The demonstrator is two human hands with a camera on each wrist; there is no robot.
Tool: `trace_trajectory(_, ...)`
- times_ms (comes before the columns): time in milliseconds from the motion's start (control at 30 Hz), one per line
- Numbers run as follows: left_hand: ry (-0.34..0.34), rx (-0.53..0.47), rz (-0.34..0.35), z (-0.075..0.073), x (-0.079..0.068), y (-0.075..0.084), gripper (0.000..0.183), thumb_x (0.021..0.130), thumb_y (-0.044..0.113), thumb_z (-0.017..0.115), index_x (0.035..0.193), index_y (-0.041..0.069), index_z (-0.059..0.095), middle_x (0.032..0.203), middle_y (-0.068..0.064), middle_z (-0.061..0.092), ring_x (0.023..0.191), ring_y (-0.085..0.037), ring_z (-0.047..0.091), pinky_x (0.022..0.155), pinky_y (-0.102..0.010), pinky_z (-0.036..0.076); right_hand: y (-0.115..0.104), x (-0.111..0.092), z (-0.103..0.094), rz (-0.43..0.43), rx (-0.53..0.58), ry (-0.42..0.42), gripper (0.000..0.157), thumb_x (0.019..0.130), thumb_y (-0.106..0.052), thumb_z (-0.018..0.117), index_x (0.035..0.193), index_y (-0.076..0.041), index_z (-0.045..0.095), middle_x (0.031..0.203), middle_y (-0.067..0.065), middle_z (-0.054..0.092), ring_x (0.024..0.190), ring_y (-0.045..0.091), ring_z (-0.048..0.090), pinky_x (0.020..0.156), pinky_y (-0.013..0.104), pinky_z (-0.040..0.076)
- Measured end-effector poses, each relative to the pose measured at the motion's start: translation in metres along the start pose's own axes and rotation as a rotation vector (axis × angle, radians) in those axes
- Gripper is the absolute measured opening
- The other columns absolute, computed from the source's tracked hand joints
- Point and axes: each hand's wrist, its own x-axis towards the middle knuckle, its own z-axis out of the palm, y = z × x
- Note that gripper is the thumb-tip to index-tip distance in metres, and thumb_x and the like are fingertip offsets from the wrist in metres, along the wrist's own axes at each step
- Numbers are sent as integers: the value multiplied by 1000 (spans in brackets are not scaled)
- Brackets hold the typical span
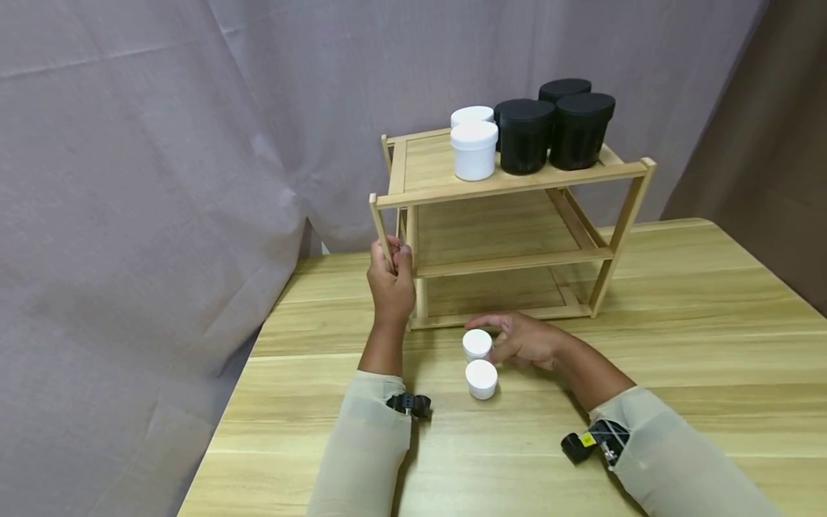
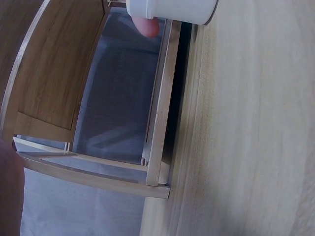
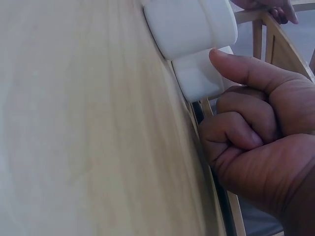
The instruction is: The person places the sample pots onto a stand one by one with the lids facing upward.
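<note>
My left hand [image 1: 393,283] grips the left front upright of a wooden shelf rack [image 1: 510,266], its thumb and fingers round the post. Two small white lidded jars stand close together on the table before the rack: the far jar [image 1: 477,345] and the near jar [image 1: 482,379]. At the far jar is my right hand [image 1: 530,339], index finger reaching behind the lid and thumb at its right side. In the right wrist view, the other fingers are curled toward the palm. A fingertip [image 2: 146,27] shows beside a white jar [image 2: 182,9] in the left wrist view.
Several larger black jars [image 1: 526,136] stand on the rack's top shelf, beside two white ones [image 1: 474,151]. Two lower shelves [image 1: 497,226] sit beneath. The wooden table [image 1: 310,431] meets a grey curtain [image 1: 161,179] at the left and back.
</note>
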Motion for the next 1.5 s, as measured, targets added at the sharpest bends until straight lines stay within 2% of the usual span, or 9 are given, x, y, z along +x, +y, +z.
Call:
trace_trajectory(333, 1, -5, 5, 1, 1, 1, 24, 110, 7, 57, 123, -13, 55, 77, 6, 47, 62, -4, 47, 54, -19, 39, -2, 1, 4, -11, -71, -4, 80, 92, 2, 76, 164, -2, 41, 107, 5, 76, 49, 1, 34, 50, 19, 32)
trace_trajectory(467, 0, -2, 5, 0, 2, 1, 23, 110, 7, 57, 122, -13, 55, 78, 6, 47, 62, -4, 47, 54, -19, 39, -1, 2, 5, -4, -66, 12, 77, 92, -1, 77, 162, 1, 44, 110, 5, 78, 55, 3, 45, 57, 21, 41)
trace_trajectory(567, -7, 1, 5, 0, 2, 0, 24, 110, 6, 56, 123, -13, 54, 78, 6, 47, 62, -4, 47, 54, -19, 39, 0, 3, 6, -6, -65, 20, 76, 92, -2, 79, 160, 3, 45, 115, 6, 77, 77, 7, 64, 74, 23, 53)
trace_trajectory(700, -16, -3, 1, 0, 2, 0, 24, 111, 6, 55, 124, -14, 53, 78, 6, 46, 61, -4, 46, 53, -19, 38, 1, 4, 6, -21, -77, 31, 76, 91, -3, 81, 159, 5, 47, 124, 9, 76, 110, 17, 71, 96, 30, 58)
trace_trajectory(767, -14, -6, 0, 0, 2, 0, 23, 111, 7, 55, 124, -13, 53, 78, 6, 46, 61, -4, 46, 53, -19, 38, 1, 3, 6, -25, -82, 33, 76, 91, -4, 81, 158, 6, 47, 126, 11, 75, 113, 19, 71, 98, 31, 58)
trace_trajectory(1033, 3, 2, 12, 1, 1, 0, 22, 110, 7, 57, 121, -11, 55, 78, 6, 47, 61, -4, 47, 53, -19, 39, 2, 2, 6, -21, -91, 31, 74, 92, -3, 80, 158, 6, 47, 124, 12, 76, 108, 17, 72, 93, 29, 59)
trace_trajectory(1200, -6, 12, 13, 0, -1, -1, 18, 110, 7, 56, 121, -6, 56, 78, 7, 47, 60, -4, 46, 53, -19, 38, 3, 1, 7, -16, -90, 33, 73, 93, -4, 81, 157, 6, 48, 125, 13, 76, 109, 19, 72, 95, 31, 58)
trace_trajectory(1367, -11, 7, 10, 0, -1, -2, 19, 110, 7, 56, 122, -8, 56, 78, 7, 47, 60, -4, 45, 53, -19, 38, 2, -1, 7, -18, -94, 39, 71, 94, -5, 81, 157, 5, 49, 127, 14, 75, 110, 19, 71, 94, 30, 58)
trace_trajectory(1500, 3, 20, 18, 0, -1, -1, 17, 110, 7, 57, 121, -6, 57, 78, 7, 46, 60, -4, 45, 54, -19, 38, 0, -2, 5, -12, -114, 54, 70, 94, -5, 82, 156, 5, 50, 124, 12, 75, 99, 14, 70, 85, 27, 57)
